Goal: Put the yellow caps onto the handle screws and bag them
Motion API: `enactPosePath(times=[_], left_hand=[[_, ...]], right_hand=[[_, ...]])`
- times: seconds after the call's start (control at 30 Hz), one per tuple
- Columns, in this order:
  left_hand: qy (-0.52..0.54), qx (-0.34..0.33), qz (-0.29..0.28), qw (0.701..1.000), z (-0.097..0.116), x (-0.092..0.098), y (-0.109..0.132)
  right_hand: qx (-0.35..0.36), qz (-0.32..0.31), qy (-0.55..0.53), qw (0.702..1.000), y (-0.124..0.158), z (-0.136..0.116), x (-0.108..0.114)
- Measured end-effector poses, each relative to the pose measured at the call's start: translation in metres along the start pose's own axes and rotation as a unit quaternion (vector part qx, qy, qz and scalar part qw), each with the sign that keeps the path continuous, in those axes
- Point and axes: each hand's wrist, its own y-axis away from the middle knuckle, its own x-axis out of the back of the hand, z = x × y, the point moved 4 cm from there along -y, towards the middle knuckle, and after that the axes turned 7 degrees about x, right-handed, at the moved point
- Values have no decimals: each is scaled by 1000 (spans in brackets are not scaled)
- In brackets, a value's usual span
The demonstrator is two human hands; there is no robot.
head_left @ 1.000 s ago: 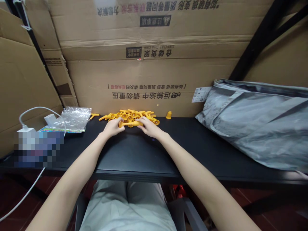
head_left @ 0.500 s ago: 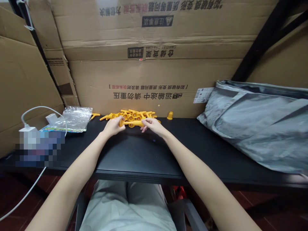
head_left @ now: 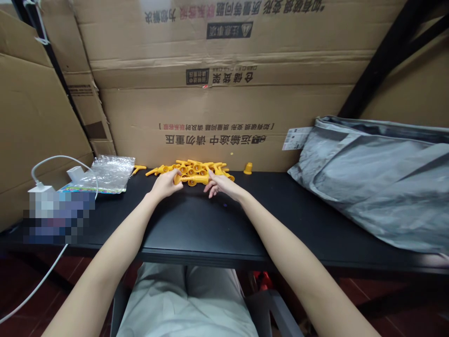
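Note:
My left hand [head_left: 165,184] is closed on the cupped end of a yellow plastic piece [head_left: 199,179], which lies level between my hands. A thin stem runs from that end to a thicker part on the right. My right hand [head_left: 224,185] is at this thicker end, with the thumb side against it and the lower fingers loosely curled and partly apart. Its exact grip is partly hidden. Right behind my hands lies a pile of yellow plastic parts [head_left: 191,170], some cup-shaped and some with thin stems.
One yellow cup [head_left: 248,168] stands apart to the right, and a yellow T-shaped part [head_left: 139,168] lies left. A clear plastic bag [head_left: 114,171] and a white charger with cable [head_left: 41,194] are at left. A grey bag [head_left: 368,182] fills the right; cardboard [head_left: 224,107] stands behind the black table [head_left: 203,224].
My right hand has turned slightly at the end of the yellow piece, and its lower fingers have spread and dropped. My left hand has stayed in place.

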Motion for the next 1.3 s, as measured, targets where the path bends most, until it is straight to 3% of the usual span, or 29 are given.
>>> enactPosePath(times=[0.17,0.57,0.8,1.3], left_hand=[[-4,-3,3,1000,0,0,0],[2,-6,21,1000,3,-2,1],[1,5,6,1000,-1,-3,1],[11,3,8,1000,-2,-6,2]], right_hand=[[74,-19,-12,997,3,-4,4],[2,37,32,999,-2,0,-2],[68,-8,44,997,-1,2,7],[111,37,29,993,-7,7,11]])
